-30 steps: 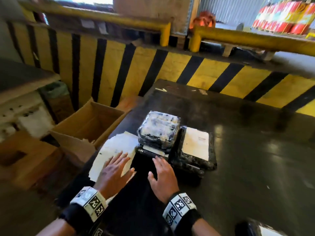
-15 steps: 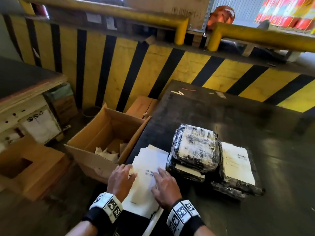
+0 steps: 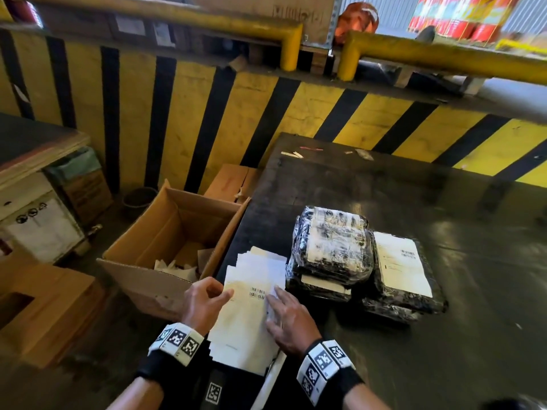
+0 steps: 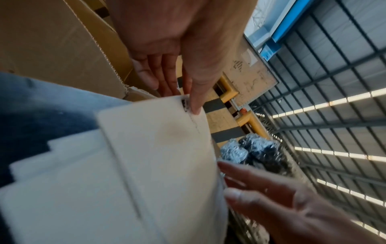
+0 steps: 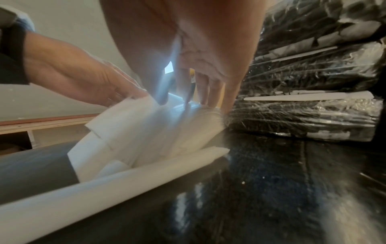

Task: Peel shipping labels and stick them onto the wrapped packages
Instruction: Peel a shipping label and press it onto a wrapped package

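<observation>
Here, a fanned stack of white labels [image 3: 245,306] at the table's [image 3: 414,335] near-left corner beside the wrapped packages [image 3: 330,255]; barcode print, text unreadable. Left hand [image 3: 204,303] pinches the top sheet's corner; right hand [image 3: 288,319] presses flat, fingers straight.

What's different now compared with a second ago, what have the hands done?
Both hands moved onto the label stack. The left hand, flat and open before, now pinches the top sheet's left edge. The right hand went from bare table to resting on the sheet's right side, fingers straight. The wrapped packages stayed stacked, unmoved.
</observation>
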